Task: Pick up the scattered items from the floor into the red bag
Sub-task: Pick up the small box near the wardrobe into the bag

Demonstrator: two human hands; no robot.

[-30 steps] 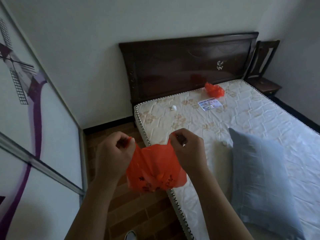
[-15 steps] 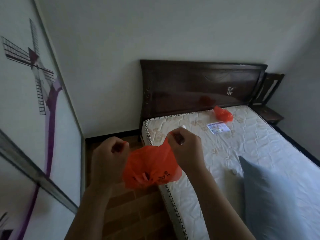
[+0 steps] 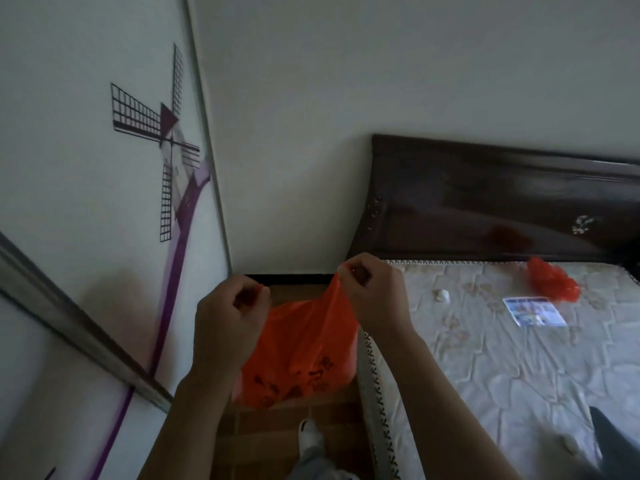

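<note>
A wardrobe door (image 3: 86,202) with a windmill print fills the left of the frame, its metal edge running down to the floor (image 3: 294,420) at lower center. Just right of it, the left hand (image 3: 228,320) pinches one side of the red bag (image 3: 304,355), fingers curled tight on the plastic. The bag hangs open-topped at center frame, above a narrow strip of wood floor between wardrobe and mattress (image 3: 502,358). The right hand (image 3: 374,296) grips the bag's other top edge, fingers clamped on it, just above the mattress's stitched border. A shoe (image 3: 310,434) stands on the floor below the bag. To the right, on the mattress, lie a small white object (image 3: 442,294), a card (image 3: 535,311) and a crumpled red bag (image 3: 552,284) near the dark headboard (image 3: 485,202).
</note>
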